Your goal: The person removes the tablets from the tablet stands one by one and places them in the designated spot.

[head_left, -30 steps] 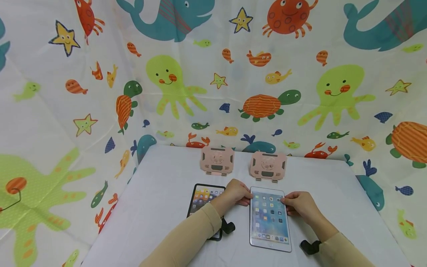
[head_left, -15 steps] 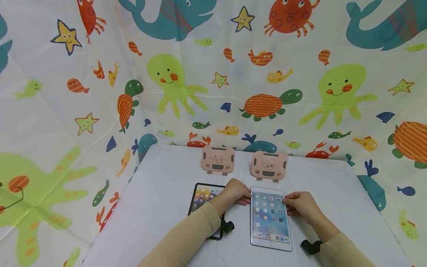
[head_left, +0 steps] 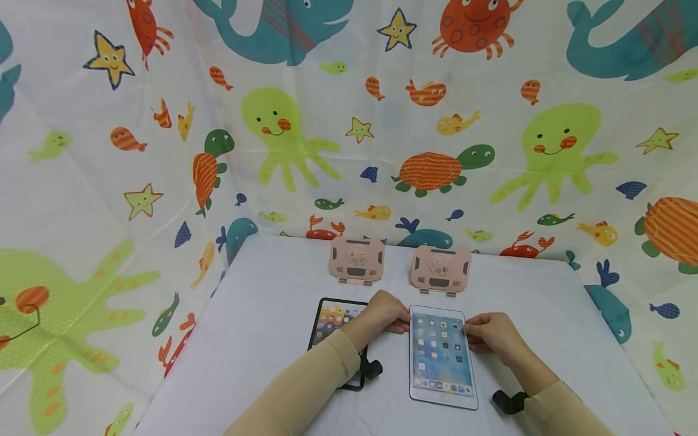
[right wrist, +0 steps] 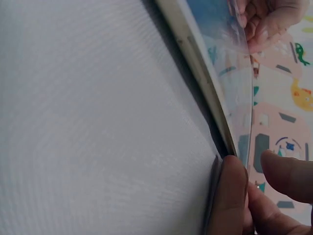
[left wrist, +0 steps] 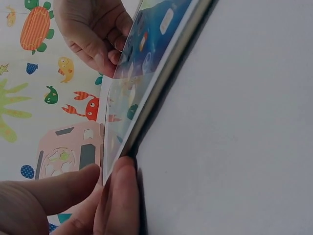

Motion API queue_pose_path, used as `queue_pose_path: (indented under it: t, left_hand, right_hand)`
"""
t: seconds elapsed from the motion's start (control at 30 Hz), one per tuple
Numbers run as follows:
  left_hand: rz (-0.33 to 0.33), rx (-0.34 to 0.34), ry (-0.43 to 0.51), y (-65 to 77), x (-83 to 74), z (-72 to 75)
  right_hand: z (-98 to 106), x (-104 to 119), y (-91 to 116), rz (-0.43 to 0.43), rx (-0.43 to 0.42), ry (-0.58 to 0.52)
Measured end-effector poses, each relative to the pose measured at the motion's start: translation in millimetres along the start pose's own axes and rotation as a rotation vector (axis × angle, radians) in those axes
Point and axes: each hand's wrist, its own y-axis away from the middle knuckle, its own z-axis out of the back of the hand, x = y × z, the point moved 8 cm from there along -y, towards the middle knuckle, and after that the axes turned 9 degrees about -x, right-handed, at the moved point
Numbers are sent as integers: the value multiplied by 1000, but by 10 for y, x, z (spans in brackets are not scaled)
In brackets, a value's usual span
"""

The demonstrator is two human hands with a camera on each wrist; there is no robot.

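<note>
A white-framed tablet [head_left: 443, 357] lies screen up in front of the person. Its upper left edge is held by the left hand [head_left: 383, 312], and the right hand [head_left: 492, 336] grips the opposite edge. From the left wrist view, the fingers [left wrist: 124, 191] meet the tablet's side while the thumb stays above it. In the right wrist view, a finger [right wrist: 231, 188] touches the side edge and the thumb is likewise above. Whether a clear film covers the glossy screen, I cannot tell. Under the left forearm lies a black-framed tablet [head_left: 332, 315], partly hidden.
Two pink tablet cases [head_left: 357, 260] stand side by side near the back of the white table [head_left: 262, 315]. Behind and around rises a white curtain [head_left: 349, 133] printed with sea animals. Small black devices [head_left: 509, 401] sit at both wrists.
Both hands stay at the white tablet's edges with almost no movement. The right hand has shifted very slightly along the edge, and the head view has drifted a little.
</note>
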Motion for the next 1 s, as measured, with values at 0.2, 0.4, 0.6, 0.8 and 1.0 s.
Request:
queue_pose_path:
  t: [0.2, 0.4, 0.6, 0.8, 1.0]
  left_hand:
    - [13, 1, -7, 11, -4, 13]
    - [26, 6, -24, 26, -30, 37]
    - [28, 18, -51, 36, -64, 57]
    - [-27, 52, -97, 64, -100, 64]
    - [-201, -5, -201, 108, -273, 147]
  right_hand:
    - [-5, -9, -7, -9, 10, -1]
    - [27, -39, -31, -21, 7, -24]
    - [53, -32, -26, -8, 11, -29]
    - [37, 57, 41, 49, 20, 73]
    - [35, 183, 87, 143, -3, 202]
